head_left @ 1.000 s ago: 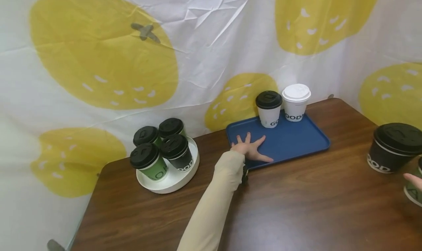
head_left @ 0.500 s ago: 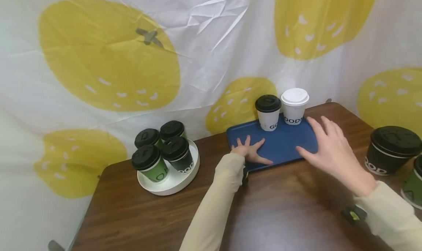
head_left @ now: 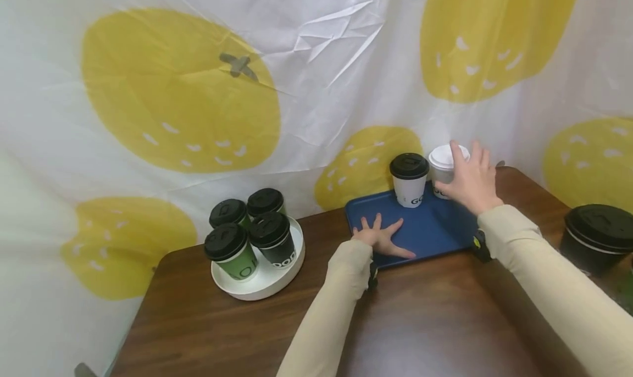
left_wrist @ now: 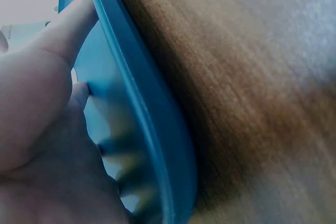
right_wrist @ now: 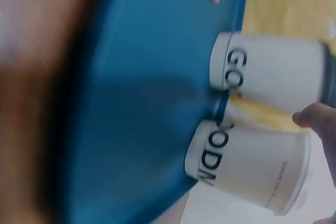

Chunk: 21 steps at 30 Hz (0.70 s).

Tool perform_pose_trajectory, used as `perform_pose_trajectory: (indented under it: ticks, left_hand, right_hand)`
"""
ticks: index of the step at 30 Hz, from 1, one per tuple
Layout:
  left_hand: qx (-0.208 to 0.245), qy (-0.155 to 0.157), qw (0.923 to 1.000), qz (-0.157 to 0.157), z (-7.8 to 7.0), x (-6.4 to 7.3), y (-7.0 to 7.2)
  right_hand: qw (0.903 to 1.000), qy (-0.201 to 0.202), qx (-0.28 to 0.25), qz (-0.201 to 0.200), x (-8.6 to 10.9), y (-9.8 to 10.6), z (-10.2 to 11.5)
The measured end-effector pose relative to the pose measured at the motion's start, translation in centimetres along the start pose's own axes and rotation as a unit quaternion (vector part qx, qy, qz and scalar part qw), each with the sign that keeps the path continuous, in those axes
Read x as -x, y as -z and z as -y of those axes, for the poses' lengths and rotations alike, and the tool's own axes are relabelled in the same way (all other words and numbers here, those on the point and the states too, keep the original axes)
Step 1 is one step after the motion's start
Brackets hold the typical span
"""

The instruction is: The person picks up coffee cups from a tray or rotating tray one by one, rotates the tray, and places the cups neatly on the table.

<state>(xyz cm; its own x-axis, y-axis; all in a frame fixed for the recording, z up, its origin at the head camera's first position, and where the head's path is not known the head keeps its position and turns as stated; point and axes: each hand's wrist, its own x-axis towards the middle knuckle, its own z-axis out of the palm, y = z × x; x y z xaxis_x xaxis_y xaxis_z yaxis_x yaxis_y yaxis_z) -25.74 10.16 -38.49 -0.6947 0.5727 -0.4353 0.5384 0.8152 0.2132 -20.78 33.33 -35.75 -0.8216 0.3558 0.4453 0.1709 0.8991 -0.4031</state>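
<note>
My left hand [head_left: 383, 239] is spread over the near left corner of a blue tray [head_left: 430, 231]. In the left wrist view its fingertips touch the tray's surface, inside the raised rim [left_wrist: 128, 77]. My right hand [head_left: 472, 182], its fingers apart, is at a white paper cup with a white lid [right_wrist: 252, 163] on the tray's far side. The right wrist view has a thumb [right_wrist: 315, 116] between this cup and a white cup with a black lid [right_wrist: 278, 72]. The thumb's contact with the cup is unclear, and the other fingers are mostly out of that view.
On the left, a round white tray [head_left: 252, 292] bears several black-lidded cups, green and black. A large black cup [head_left: 595, 239] stands at the right, with a green one [head_left: 627, 289] partly cut off. A lemon-patterned cloth [head_left: 321, 80] hangs behind the wooden table [head_left: 425, 311].
My right hand has come in from the right, passed over the tray's right side and reached the white-lidded cup. The left hand stays spread on the tray. The head view has shifted slightly.
</note>
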Motion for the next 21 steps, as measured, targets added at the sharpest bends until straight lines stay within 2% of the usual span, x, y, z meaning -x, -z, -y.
perform_pose_trajectory:
  ticks: [7, 11, 16, 21]
  left_hand:
    - [0.007, -0.008, 0.9999, 0.005, -0.4, -0.3, -0.2]
    - [0.003, -0.011, 0.9999, 0.006, -0.5, -0.2, -0.4]
    - [0.013, -0.016, 0.9997, 0.010, -0.4, -0.1, -0.7]
    - [0.016, -0.019, 0.9997, 0.009, -0.2, 0.1, 0.0]
  right_hand:
    - [0.9960, 0.016, 0.067, 0.056, -2.9, -0.6, -1.5]
    - [0.9951, 0.019, 0.064, 0.073, -3.7, -0.8, -1.9]
    - [0.9953, 0.038, 0.050, 0.074, -3.7, -1.0, -2.0]
    - [0.9963, 0.058, 0.054, 0.033, -3.7, -1.3, -2.1]
